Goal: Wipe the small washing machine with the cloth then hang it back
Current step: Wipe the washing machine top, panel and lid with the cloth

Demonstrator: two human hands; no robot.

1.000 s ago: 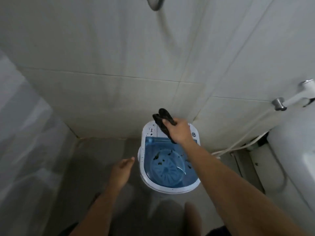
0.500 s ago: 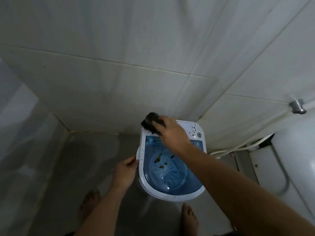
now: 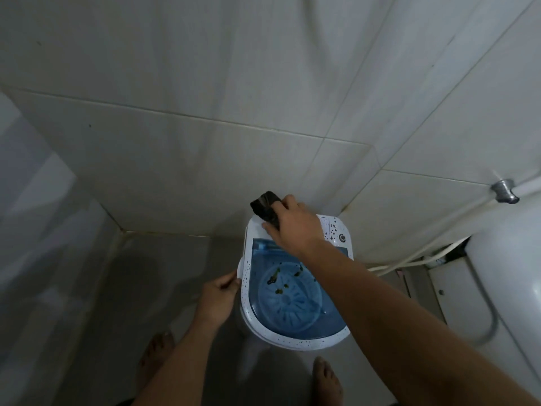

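Observation:
The small washing machine (image 3: 295, 339) stands on the floor in the tiled corner. It is white with dark specks on its rim and has a clear blue lid with dark bits on it. My right hand (image 3: 294, 227) presses a dark cloth (image 3: 265, 207) onto the back left corner of the machine's white top panel. My left hand (image 3: 218, 297) grips the machine's left rim. A small round knob (image 3: 342, 237) sits at the panel's back right, among dark spots.
Tiled walls close in behind and to the right of the machine. A metal fitting (image 3: 504, 191) juts from the right wall, and white hoses (image 3: 415, 257) run along its base. A white fixture (image 3: 509, 273) fills the right edge. My bare feet (image 3: 326, 379) stand on the grey floor.
My right hand has lowered the cloth onto the top panel and moved it to the back left corner. My left hand has reached in and taken hold of the left rim.

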